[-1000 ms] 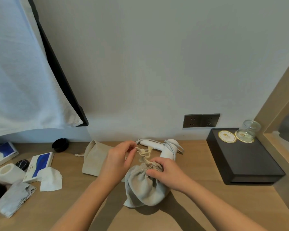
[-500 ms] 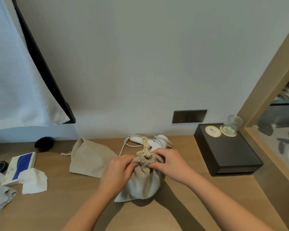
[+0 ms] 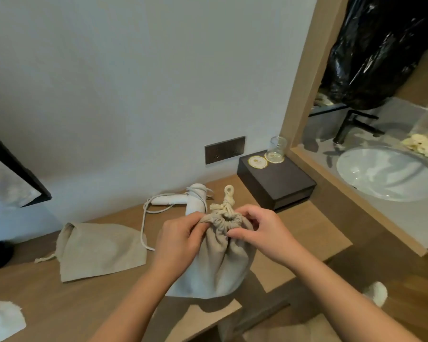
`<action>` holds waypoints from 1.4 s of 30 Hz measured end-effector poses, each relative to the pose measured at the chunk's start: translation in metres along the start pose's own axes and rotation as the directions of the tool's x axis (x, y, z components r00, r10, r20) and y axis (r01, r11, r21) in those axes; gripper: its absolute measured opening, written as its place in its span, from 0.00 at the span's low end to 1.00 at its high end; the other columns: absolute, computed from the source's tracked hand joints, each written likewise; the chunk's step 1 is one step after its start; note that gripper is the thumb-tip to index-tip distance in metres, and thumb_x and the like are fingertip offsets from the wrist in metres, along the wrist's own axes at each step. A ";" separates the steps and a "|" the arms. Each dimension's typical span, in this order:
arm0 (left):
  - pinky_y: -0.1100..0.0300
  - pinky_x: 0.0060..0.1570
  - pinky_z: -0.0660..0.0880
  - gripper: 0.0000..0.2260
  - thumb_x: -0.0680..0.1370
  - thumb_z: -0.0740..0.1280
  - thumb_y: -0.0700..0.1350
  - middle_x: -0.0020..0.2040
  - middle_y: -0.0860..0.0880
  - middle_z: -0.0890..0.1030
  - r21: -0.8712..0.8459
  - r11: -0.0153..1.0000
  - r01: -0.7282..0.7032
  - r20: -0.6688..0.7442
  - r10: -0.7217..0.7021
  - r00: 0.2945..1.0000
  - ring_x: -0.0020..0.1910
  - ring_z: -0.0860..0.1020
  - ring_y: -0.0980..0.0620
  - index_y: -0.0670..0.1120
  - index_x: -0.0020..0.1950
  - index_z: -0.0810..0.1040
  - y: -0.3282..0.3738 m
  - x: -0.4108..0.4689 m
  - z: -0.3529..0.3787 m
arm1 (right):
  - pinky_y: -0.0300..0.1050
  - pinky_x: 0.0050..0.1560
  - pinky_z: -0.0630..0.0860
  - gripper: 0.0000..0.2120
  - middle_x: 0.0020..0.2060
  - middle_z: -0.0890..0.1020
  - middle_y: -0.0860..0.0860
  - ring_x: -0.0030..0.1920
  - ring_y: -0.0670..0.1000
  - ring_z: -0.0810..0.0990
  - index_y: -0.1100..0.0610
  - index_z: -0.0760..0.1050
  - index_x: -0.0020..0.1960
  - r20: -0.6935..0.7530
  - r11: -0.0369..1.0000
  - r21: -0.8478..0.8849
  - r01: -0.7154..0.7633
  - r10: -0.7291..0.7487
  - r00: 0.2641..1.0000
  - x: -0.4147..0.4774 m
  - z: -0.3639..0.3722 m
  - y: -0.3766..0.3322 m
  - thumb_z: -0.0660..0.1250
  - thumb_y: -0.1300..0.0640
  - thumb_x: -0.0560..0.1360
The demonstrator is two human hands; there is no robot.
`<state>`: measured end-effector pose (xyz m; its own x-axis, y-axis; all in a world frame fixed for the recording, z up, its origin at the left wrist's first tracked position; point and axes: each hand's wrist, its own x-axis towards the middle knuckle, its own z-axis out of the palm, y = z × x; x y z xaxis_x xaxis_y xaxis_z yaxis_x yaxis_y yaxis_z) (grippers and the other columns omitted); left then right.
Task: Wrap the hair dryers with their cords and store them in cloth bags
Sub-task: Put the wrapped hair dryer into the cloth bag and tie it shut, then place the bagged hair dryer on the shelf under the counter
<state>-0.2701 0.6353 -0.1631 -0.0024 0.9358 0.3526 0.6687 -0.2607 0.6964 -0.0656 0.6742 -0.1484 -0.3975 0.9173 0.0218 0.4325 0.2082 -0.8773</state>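
Left hand (image 3: 181, 239) and right hand (image 3: 260, 227) pinch the cinched neck of the full cloth bag (image 3: 218, 262), drawstring (image 3: 226, 202) poking up between them. Just beyond the left hand lies the loose hair dryer (image 3: 194, 201), handle pointing left. The empty bag (image 3: 99, 248) lies flat further left on the worktop (image 3: 59, 304). The full bag's contents are hidden.

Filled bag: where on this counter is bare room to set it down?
Bare wood lies right of the filled bag, before the dark box, and along the near edge by the flat bag. Behind, hair dryer and cord crowd it.
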 end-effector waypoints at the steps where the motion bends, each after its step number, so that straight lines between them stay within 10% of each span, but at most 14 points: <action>1: 0.66 0.33 0.70 0.08 0.77 0.63 0.52 0.33 0.62 0.79 -0.031 1.000 -0.006 0.030 0.006 1.000 0.34 0.77 0.61 0.58 0.39 0.79 0.007 0.000 0.004 | 0.41 0.54 0.78 0.16 0.49 0.83 0.43 0.51 0.39 0.80 0.51 0.79 0.56 0.026 1.000 0.025 -0.009 0.009 1.000 -0.008 -0.004 0.003 0.76 0.54 0.69; 11: 0.70 0.32 0.64 0.15 0.78 0.68 0.41 0.27 0.60 0.73 -0.169 0.985 -0.022 0.186 0.054 0.981 0.30 0.71 0.62 0.54 0.32 0.73 0.063 -0.001 0.055 | 0.39 0.57 0.76 0.14 0.53 0.84 0.46 0.56 0.42 0.80 0.53 0.80 0.58 -0.095 0.978 0.211 0.007 0.014 0.995 -0.063 -0.042 0.045 0.71 0.64 0.74; 24: 0.60 0.38 0.73 0.08 0.72 0.69 0.57 0.38 0.55 0.81 -0.238 0.934 0.267 0.312 -0.187 0.932 0.37 0.76 0.59 0.54 0.45 0.81 0.131 -0.082 0.178 | 0.36 0.55 0.75 0.15 0.53 0.84 0.46 0.57 0.45 0.80 0.55 0.79 0.59 -0.125 0.956 0.294 -0.006 0.044 0.991 -0.148 -0.129 0.141 0.68 0.68 0.75; 32: 0.55 0.36 0.70 0.18 0.70 0.69 0.58 0.37 0.45 0.79 -0.179 0.924 0.338 0.425 -0.238 0.874 0.36 0.76 0.52 0.42 0.41 0.77 0.064 -0.146 0.290 | 0.40 0.57 0.76 0.14 0.52 0.85 0.45 0.56 0.43 0.81 0.49 0.80 0.55 -0.115 0.947 0.318 -0.050 0.090 0.989 -0.180 -0.112 0.255 0.71 0.57 0.70; 42: 0.58 0.37 0.71 0.12 0.75 0.69 0.53 0.36 0.52 0.77 -0.114 0.923 0.368 0.388 -0.299 0.871 0.34 0.74 0.57 0.46 0.40 0.77 -0.054 -0.185 0.401 | 0.40 0.53 0.76 0.18 0.48 0.85 0.44 0.52 0.42 0.82 0.44 0.80 0.51 -0.092 0.953 0.298 -0.055 0.086 0.992 -0.166 -0.048 0.404 0.68 0.67 0.74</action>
<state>-0.0075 0.5717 -0.5169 0.0867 0.9858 -0.1440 0.5316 0.0765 0.8436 0.2137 0.6221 -0.4831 -0.2826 0.9592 -0.0093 0.1926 0.0472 -0.9801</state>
